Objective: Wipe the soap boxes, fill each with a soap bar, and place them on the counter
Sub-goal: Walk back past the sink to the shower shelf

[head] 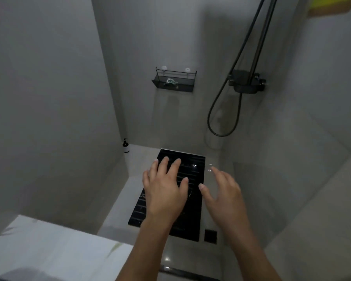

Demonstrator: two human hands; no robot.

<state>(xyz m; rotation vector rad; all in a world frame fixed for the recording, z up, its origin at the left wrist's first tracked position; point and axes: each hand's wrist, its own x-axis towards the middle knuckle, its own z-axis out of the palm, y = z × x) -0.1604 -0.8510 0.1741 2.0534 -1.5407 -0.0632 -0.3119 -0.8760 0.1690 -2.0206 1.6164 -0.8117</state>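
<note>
**Both hands empty over the shower floor**

Taking the black slatted mat (190, 179) on the shower floor as the landmark: left of its near end, a pale counter surface (49, 250) fills the lower left corner. Left of the mat's far end, a small dark pump bottle (126, 146) stands in the wall corner. The left hand (164, 191) hovers over the mat's middle, fingers spread and straight, gripping nothing. The mat's long axis runs away from the viewer. On the wall above the mat's far end hangs a black wire rack (173, 81) with something small and pale green in it; I cannot tell what it is. The right hand (223, 193) hangs just right of the mat, fingers loosely fanned, empty. Near the mat's near right corner sits a small square drain (210, 236). Up and to the right, a black shower mixer (246, 83) with its looping hose (217, 118) is on the grey tiled wall. No soap box or soap bar can be made out.
</note>
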